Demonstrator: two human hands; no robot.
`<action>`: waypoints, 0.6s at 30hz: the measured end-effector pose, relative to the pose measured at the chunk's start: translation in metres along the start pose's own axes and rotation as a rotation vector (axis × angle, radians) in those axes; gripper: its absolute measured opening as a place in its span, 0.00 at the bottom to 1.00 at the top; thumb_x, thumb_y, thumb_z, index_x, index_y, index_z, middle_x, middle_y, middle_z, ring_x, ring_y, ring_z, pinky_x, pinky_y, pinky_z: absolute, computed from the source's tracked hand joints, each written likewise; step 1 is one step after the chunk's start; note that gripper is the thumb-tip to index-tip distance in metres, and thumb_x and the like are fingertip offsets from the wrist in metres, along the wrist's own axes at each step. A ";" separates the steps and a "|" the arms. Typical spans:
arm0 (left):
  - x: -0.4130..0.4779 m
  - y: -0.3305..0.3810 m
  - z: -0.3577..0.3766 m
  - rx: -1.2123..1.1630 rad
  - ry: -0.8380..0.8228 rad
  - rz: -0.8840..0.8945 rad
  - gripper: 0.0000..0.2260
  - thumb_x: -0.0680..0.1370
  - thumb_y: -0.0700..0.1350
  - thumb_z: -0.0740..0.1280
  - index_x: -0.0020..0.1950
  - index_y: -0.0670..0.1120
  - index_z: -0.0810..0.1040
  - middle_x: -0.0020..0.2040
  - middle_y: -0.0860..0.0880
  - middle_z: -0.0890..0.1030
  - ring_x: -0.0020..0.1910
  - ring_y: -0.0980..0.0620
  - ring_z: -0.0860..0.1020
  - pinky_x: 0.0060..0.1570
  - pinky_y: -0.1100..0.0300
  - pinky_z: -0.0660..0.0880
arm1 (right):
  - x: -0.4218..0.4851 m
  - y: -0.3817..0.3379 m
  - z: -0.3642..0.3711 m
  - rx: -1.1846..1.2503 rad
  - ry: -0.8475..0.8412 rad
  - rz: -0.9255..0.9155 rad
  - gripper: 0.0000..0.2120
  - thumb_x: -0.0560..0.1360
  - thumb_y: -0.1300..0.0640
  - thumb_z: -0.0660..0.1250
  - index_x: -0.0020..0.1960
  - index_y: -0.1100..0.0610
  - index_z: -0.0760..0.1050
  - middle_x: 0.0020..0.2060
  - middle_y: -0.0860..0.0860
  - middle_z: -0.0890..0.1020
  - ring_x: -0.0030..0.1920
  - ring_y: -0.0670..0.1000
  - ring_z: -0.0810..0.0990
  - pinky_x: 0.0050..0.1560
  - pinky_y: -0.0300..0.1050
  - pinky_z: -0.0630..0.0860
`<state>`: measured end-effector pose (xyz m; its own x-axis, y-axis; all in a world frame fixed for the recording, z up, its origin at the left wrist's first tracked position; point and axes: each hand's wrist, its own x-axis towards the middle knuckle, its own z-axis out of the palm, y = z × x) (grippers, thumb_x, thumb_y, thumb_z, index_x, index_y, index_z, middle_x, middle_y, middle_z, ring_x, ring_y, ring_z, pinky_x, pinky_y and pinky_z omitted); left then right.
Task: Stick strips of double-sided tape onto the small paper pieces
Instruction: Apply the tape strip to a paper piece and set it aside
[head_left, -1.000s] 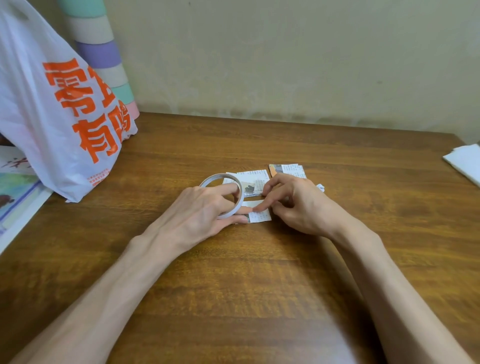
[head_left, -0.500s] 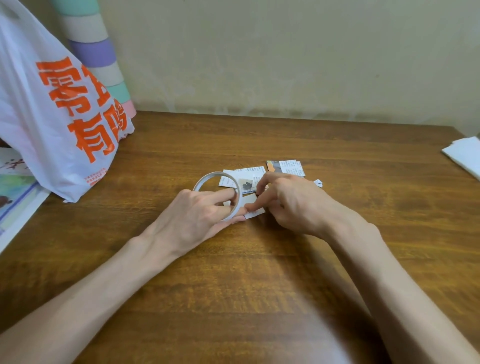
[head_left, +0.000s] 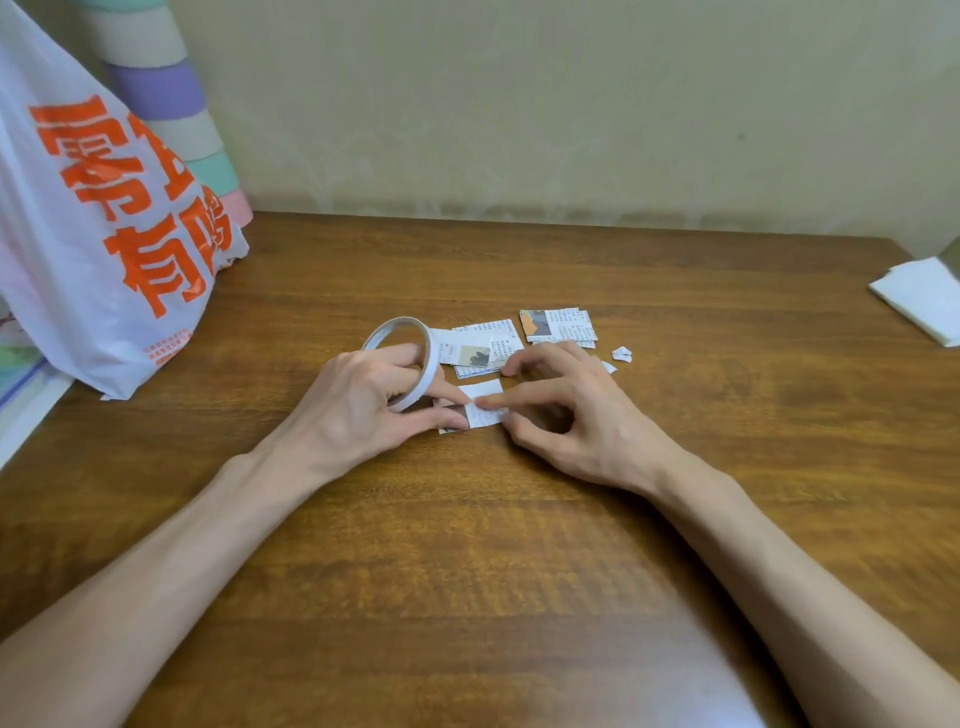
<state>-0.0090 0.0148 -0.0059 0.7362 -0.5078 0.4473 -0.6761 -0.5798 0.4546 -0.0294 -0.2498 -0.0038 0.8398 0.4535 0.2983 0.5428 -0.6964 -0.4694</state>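
Note:
A thin white ring of double-sided tape (head_left: 402, 338) is looped over the fingers of my left hand (head_left: 358, 410), tilted above the wooden table (head_left: 519, 545). That hand's thumb and forefinger press the left end of a small printed paper piece (head_left: 485, 408) lying flat on the table. My right hand (head_left: 566, 415) rests beside it, its forefinger tip touching the middle of the same piece. Just behind lie two small piles of cut printed pieces, one (head_left: 483, 345) at the centre and one (head_left: 558, 325) to its right.
A white plastic bag with orange characters (head_left: 98, 218) stands at the left, in front of a pastel striped roll (head_left: 171, 104). Printed sheets (head_left: 21, 384) lie at the left edge. Folded white paper (head_left: 924, 299) sits at the far right. Tiny paper scraps (head_left: 621, 354) lie near the piles.
My right hand has opened out and shifted right, uncovering the paper piece; only its forefinger now touches it. My left hand still holds the tape ring and pins the piece's left end.

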 end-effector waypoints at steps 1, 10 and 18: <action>0.000 0.000 0.000 -0.011 -0.003 -0.007 0.12 0.75 0.62 0.74 0.54 0.61 0.88 0.49 0.60 0.83 0.45 0.57 0.81 0.41 0.49 0.81 | 0.000 0.000 0.000 0.006 0.001 0.006 0.13 0.77 0.46 0.69 0.58 0.41 0.86 0.59 0.44 0.79 0.61 0.49 0.74 0.67 0.48 0.68; -0.001 -0.001 -0.002 0.085 -0.051 0.081 0.14 0.79 0.63 0.67 0.59 0.61 0.86 0.49 0.60 0.81 0.42 0.56 0.81 0.35 0.50 0.80 | 0.000 0.001 0.001 0.020 0.003 -0.006 0.15 0.77 0.41 0.66 0.60 0.39 0.85 0.60 0.42 0.77 0.63 0.49 0.74 0.69 0.52 0.67; -0.001 -0.003 0.000 0.106 -0.047 0.105 0.15 0.80 0.63 0.65 0.63 0.62 0.83 0.48 0.54 0.81 0.40 0.51 0.82 0.32 0.48 0.79 | 0.000 0.001 0.001 0.045 0.015 -0.011 0.15 0.76 0.41 0.66 0.60 0.40 0.86 0.60 0.43 0.78 0.64 0.49 0.74 0.69 0.55 0.68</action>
<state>-0.0078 0.0169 -0.0076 0.6635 -0.5970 0.4509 -0.7447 -0.5845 0.3220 -0.0291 -0.2498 -0.0049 0.8341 0.4522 0.3159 0.5514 -0.6656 -0.5030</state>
